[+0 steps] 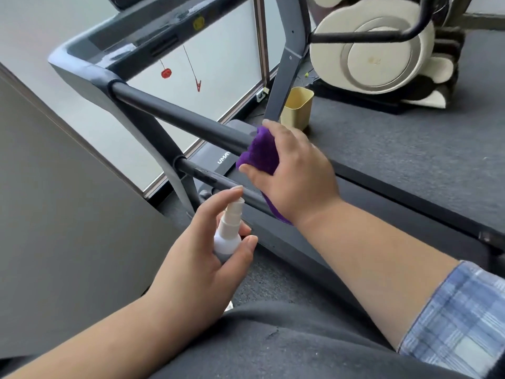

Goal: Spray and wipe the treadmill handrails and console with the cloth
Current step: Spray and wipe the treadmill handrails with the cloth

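The right hand (295,170) reaches forward from a rolled plaid sleeve (459,321), fingers and thumb curled round the purple cloth (259,153), which is wrapped over the near end of the upper handrail (177,116); a tail of cloth hangs below the wrist. The left hand (199,255) sits lower and nearer, gripping the white spray bottle (229,231) upright, thumb against its body and forefinger raised to the nozzle top, just beside the lower rail (218,183). The console (142,31) runs across the treadmill's far top edge, well apart from both hands. Beyond the handrail stands a yellow bin (296,108) beside the far upright. Grey carpet (396,138) lies open to the right.
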`<state>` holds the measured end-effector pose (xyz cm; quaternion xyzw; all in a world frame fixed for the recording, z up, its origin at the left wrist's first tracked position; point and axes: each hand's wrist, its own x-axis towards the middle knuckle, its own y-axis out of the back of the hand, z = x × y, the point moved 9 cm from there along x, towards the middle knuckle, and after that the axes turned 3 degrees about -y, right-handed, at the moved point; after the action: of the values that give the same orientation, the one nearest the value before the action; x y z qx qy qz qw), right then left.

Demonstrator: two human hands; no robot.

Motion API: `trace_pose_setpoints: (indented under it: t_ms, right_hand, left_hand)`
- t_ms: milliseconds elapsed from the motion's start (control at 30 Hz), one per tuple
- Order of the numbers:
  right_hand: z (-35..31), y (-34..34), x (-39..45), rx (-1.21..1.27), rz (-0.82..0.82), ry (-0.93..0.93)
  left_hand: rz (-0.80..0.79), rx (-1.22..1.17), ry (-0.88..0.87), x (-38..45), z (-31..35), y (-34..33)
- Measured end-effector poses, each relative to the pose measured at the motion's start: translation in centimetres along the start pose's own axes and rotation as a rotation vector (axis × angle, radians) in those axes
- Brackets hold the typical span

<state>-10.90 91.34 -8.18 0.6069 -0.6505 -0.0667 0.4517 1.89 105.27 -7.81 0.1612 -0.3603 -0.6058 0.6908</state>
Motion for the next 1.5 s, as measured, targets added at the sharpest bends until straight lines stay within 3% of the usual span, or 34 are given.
trace_pose_setpoints:
  t_ms: [100,200,400,600,700,933,1200,1500]
  right_hand:
    - [3.8,-0.4,-4.0,0.146,0.095,-0.103]
    - [6.5,-1.4,-6.6,0.22,0.055,-0.202]
    - [2.8,0.1,-2.8,0.141,0.044,-0.108]
    - [-3.3,-2.5,3.5,-0.362,-0.341,0.036]
    - [-3.5,-3.3,4.2,-0.403,-0.442,0.033]
    - [2.2,-0.1,-0.8,-0.013,-0.426,-0.234]
    - [-0.2,-0.5,0.5,-0.177,-0.31,-0.074]
    - [-4.1,-4.0,4.7,-0.519,-0.462,0.033]
  left_hand:
    - [0.002,-0.01,-0.002,0.1,-0.2,0.0]
    - [0.01,-0.03,-0.006,-0.1,-0.3,0.1]
    - [0.017,-0.009,-0.011,-0.6,-0.1,0.4]
    - [-0.002,-0.024,0.004,-0.8,0.5,-0.7]
    - [-0.042,-0.049,-0.012,-0.7,1.1,-1.8]
    - [-0.068,-0.083,0.001,-1.1,0.2,-2.0]
    - [-0.055,-0.093,0.015,-0.5,-0.3,-1.5]
    - [-0.083,-0.155,0.033,1.0,-1.1,-1.5]
